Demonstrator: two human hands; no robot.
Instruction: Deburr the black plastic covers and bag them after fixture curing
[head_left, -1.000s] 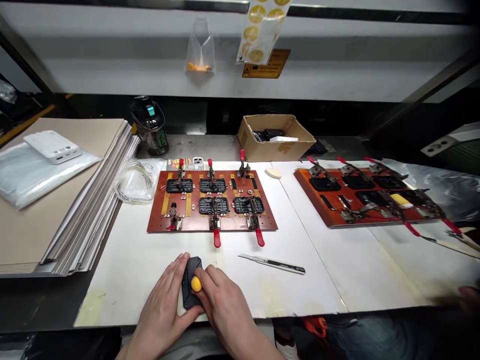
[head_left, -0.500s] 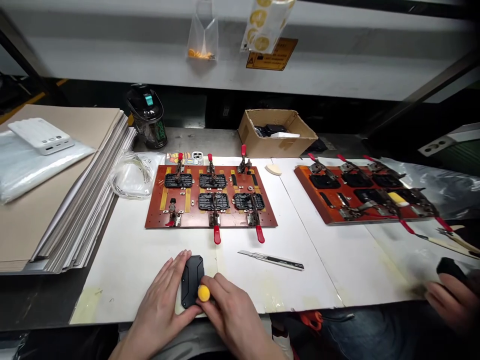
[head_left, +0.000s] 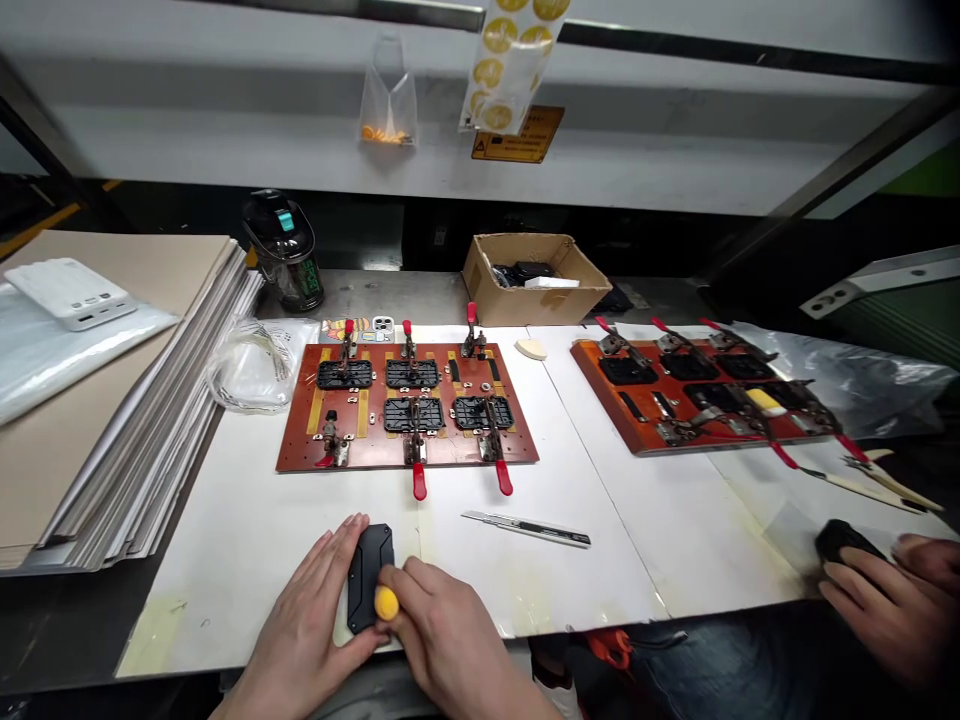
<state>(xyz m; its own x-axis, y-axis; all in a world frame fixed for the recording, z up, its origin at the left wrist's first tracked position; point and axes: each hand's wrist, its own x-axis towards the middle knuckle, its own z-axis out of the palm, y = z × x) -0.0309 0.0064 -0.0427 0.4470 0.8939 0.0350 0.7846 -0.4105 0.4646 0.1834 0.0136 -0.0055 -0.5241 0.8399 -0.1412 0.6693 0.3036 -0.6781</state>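
The small black rectangular plastic casing (head_left: 367,575) lies flat on the white sheet-covered bench (head_left: 247,540), near its front edge and directly under the two hands. The left hand (head_left: 304,620) lies against the casing's left side with fingers stretched out and loosely spread, thumb at its near end, bracing it rather than clasping it. The right hand (head_left: 442,645) is pinched together around a yellow round-headed tool (head_left: 386,603), whose knob touches the casing's lower right edge – how much of the tool runs back into the fist is hidden.

Just right of the grip and a little beyond it lies a slim silver-and-black utility knife (head_left: 525,528), clear of both hands. Straight beyond the grip sits a red-brown fixture board (head_left: 517,440) carrying black parts under red-handled toggle clamps (head_left: 418,482). Further right of the grip is a second orange fixture board (head_left: 600,385), set at an angle.

Left of the grip and beyond it are a crumpled clear plastic bag (head_left: 251,365) and a tall stack of grey cardboard sheets (head_left: 127,470), with a white power bank (head_left: 67,293) on top. Far beyond the grip stand a dark lidded jar (head_left: 283,250) and an open brown cardboard box (head_left: 491,285).

Well to the right of the grip, a co-worker's hand (head_left: 885,605) rests on another black part (head_left: 840,540).
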